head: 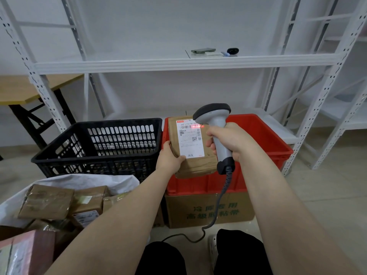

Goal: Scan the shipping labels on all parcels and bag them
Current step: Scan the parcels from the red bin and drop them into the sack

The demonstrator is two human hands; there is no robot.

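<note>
My left hand (169, 158) grips the lower left edge of a brown cardboard parcel (195, 165), held upright over the red crate (264, 143). Its white shipping label (189, 138) faces me. My right hand (230, 139) grips the handle of a grey barcode scanner (215, 120), whose head points at the label. A red scan line glows across the barcode at the label's top. At the lower left, a white woven bag (83, 180) stands open and holds several brown parcels (47, 202).
A black slotted basket (103, 143) stands left of the red crate, which rests on a cardboard box (208, 211). The scanner's coiled cable (218, 207) drops to the floor between my knees. White metal shelving (178, 62) stands behind, with a wooden table (23, 88) at the left.
</note>
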